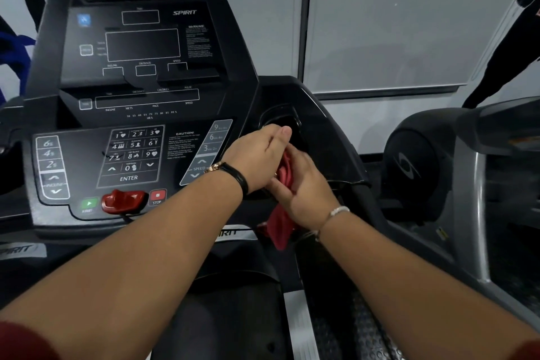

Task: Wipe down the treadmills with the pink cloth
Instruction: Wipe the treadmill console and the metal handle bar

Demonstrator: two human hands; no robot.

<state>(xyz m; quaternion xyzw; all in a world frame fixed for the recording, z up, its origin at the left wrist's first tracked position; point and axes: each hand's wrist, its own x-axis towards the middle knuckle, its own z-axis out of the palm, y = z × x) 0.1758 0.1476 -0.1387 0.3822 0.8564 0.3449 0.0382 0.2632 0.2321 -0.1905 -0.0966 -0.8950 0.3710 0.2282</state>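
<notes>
Right hand (304, 193): I am gripping the cloth (282, 228), its tail hanging below.
Left hand (257, 161): I am covering the cloth top beside the cup holder (285, 121); grip indiscernible.

Both forearms reach forward and meet right of centre; the left hand (258, 155) lies against the right hand (305, 194), which grips the pink cloth (281, 228).

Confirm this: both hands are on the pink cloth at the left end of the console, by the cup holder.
Wrong end. The head view shows the left hand and right hand on the cloth at the right end of the console, by the cup holder.
</notes>
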